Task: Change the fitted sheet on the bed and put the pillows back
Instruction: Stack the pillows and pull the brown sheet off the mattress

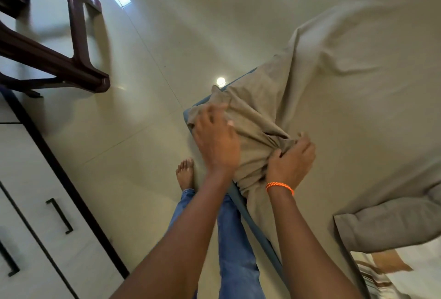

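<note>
Right hand (pixel 292 162) gripped bunched beige sheet (pixel 257 136) at blue mattress (pixel 248 210) corner; left hand (pixel 216 141) lay spread, blurred, on bunch. Bare floor (pixel 143 155) beside bed edge; pillow (pixel 391 224) near right.

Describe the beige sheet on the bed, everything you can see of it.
The beige sheet is plain, soft-looking woven cloth, wrinkled and not yet pulled taut. It covers the mattress top and is bunched into folds at the near corner, where the blue mattress edge still shows beneath. The left hand lies over the bunched corner, fingers spread and motion-blurred; the right hand grips a gathered fold. A matching beige pillow lies on it at the right.
</note>
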Tool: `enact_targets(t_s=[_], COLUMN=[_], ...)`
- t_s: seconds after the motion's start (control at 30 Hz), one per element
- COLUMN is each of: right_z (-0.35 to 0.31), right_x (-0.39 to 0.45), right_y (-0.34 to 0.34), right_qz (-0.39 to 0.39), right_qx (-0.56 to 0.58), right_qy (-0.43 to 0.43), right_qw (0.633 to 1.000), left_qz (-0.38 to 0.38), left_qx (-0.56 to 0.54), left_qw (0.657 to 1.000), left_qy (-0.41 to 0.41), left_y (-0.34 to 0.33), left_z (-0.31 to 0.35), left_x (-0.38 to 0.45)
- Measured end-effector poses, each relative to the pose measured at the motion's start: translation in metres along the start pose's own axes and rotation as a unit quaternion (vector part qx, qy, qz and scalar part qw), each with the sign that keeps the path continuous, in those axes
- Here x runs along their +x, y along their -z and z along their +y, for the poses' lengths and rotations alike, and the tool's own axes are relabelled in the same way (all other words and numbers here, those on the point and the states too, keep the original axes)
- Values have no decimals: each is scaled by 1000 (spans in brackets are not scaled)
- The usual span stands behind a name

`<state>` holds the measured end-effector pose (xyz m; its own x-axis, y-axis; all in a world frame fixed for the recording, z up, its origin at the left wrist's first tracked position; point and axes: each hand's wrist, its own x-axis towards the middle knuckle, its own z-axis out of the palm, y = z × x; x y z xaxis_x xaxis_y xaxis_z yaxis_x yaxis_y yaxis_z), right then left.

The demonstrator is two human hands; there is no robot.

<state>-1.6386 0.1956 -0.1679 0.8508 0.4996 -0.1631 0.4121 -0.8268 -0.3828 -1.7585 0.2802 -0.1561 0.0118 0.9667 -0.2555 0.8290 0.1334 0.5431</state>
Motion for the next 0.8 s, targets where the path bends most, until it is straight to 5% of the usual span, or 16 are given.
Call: enact_targets(t_s=[0.1, 0.23, 0.3, 0.43, 0.6, 0.73, 0.8], right_z=[-32, -65, -72, -75, -57, -31, -28], right_x=[7, -5, -13, -20, -14, -19, -26], right_y=[3, -21, -37, -56, -37, -15, -13], right_qz=[-3, -142, -197, -277, -263, -224, -252], right_qx=[-48, -45, -50, 29, 155, 115, 138], right_qy=[132, 318, 366, 336, 302, 300, 226], right_qw=[990, 936, 908, 900, 903, 920, 931], left_qz=[-6, -46, -53, -94, -90, -121, -143], left_qx=[57, 61, -28, -162, -178, -149, -131], left_qw=[996, 997, 998, 982, 980, 981, 980], left_qy=[74, 9, -13, 31, 12, -20, -34], left_y=[7, 6, 9, 12, 4, 3, 2], left_z=[-37, -52, -48, -36, -11, 14, 27], left_x=[26, 38, 43, 36, 8, -4, -9])
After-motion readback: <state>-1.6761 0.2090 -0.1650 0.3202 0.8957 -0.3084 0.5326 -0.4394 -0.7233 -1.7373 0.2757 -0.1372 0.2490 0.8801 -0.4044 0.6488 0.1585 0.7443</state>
